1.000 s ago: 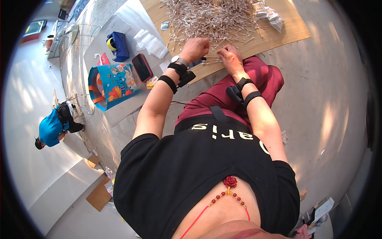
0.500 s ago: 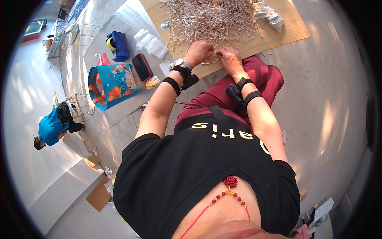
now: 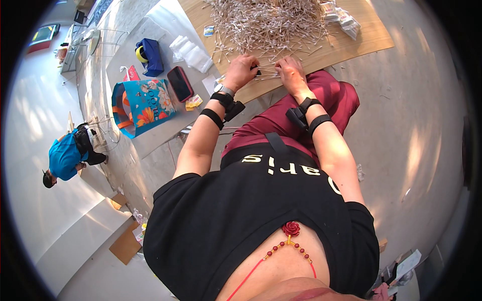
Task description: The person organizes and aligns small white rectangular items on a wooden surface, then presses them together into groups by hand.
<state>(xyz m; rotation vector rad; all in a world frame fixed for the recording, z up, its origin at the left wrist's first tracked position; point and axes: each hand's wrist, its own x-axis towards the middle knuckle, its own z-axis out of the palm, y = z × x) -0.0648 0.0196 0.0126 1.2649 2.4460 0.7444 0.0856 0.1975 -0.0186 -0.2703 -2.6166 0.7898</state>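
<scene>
Two hands work close together at the board's near edge, left hand (image 3: 243, 70) and right hand (image 3: 290, 74) both pinched shut on a small bundle of white sticks (image 3: 267, 73), squaring them beside the big heap (image 3: 266, 25) on the wooden board (image 3: 351, 42).

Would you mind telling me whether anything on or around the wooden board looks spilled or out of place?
Yes, slightly. The thin white sticks lie in a loose, tangled heap on the wooden board, and a few strays have scattered onto the grey floor past its edge. Both hands, left hand and right hand, work at the heap's near edge.
</scene>
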